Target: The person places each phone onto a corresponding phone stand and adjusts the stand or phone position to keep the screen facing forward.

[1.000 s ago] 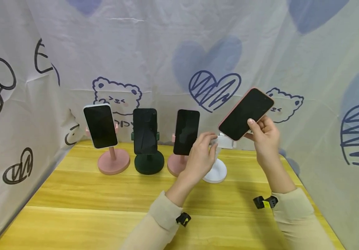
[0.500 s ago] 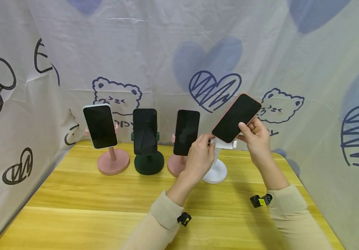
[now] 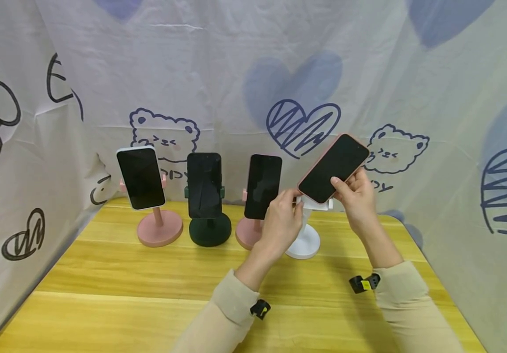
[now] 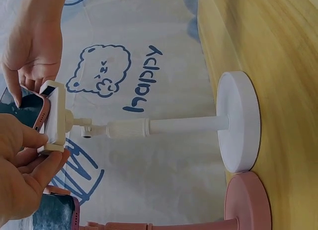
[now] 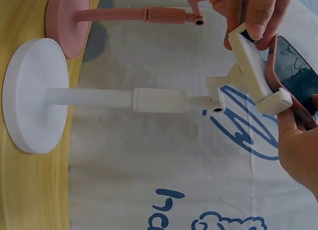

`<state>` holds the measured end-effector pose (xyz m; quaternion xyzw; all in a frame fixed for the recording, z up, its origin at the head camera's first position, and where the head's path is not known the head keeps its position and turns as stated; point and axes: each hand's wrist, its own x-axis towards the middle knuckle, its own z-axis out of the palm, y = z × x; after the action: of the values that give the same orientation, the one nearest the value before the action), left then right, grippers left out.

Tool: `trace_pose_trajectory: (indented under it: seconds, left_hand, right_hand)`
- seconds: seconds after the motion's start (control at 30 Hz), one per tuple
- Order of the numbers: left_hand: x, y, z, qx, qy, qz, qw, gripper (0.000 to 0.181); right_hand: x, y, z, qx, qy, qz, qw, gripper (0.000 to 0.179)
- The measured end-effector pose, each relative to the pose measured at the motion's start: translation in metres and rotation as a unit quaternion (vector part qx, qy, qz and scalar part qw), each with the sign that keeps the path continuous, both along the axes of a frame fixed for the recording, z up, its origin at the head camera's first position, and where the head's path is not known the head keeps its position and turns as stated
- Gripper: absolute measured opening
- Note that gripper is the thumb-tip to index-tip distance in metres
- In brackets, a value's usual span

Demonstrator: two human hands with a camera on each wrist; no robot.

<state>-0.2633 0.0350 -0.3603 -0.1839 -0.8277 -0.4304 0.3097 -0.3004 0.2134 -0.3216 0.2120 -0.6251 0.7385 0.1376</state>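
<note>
My right hand [image 3: 357, 198] holds a smartphone [image 3: 334, 168] with a pink edge and a dark screen. The thumb lies on the screen and the fingers go behind. The phone tilts to the right, its lower corner at the clamp of a white phone stand [image 3: 304, 242]. My left hand [image 3: 281, 220] pinches one end of that clamp [image 4: 58, 111] between thumb and fingers, as the left wrist view shows. In the right wrist view, the pink phone edge [image 5: 272, 66] lies close against the clamp, between its two end lips; whether it touches all along I cannot tell.
Left of the white stand is a pink stand [image 3: 248, 233] bearing a phone [image 3: 263, 186], its base close by. Farther left are a dark green stand [image 3: 211, 230] and another pink stand [image 3: 160, 229], each with a phone. A patterned cloth [image 3: 218, 59] hangs behind the wooden table [image 3: 147, 294].
My right hand has moved left and slightly down, bringing the phone to the white stand's clamp. The left hand has stayed at the clamp's end with little movement.
</note>
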Motion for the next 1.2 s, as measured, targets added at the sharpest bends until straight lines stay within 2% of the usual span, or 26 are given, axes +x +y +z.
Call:
trace_pose_trajectory:
  seconds: [0.13,0.33,0.43,0.63,0.97,1.2]
  left_hand:
    - [0.000,0.001,0.000,0.007,0.001,0.004,1.0000,0.014]
    - [0.000,0.001,-0.003,0.065,-0.011,-0.002,0.9978,0.018]
    - [0.000,0.001,-0.005,0.080,-0.010,-0.002,0.9967,0.017]
    - [-0.002,0.000,-0.006,0.074,-0.008,-0.003,0.9972,0.017]
    - [-0.001,-0.001,-0.006,0.076,-0.001,-0.008,0.9971,0.019]
    - [-0.001,-0.003,-0.006,0.043,0.006,0.004,0.9991,0.018]
  right_hand:
    - [-0.002,0.000,-0.003,0.006,0.023,-0.005,0.9997,0.033]
    - [-0.003,0.000,-0.007,0.026,0.034,-0.015,0.9990,0.035]
    - [-0.003,-0.001,-0.007,0.038,0.037,-0.020,0.9984,0.034]
    - [-0.005,0.000,-0.006,0.055,0.041,-0.031,0.9971,0.033]
    - [-0.009,0.007,-0.006,0.083,0.058,-0.019,0.9947,0.032]
    - [-0.011,0.010,-0.007,0.089,0.064,-0.006,0.9939,0.033]
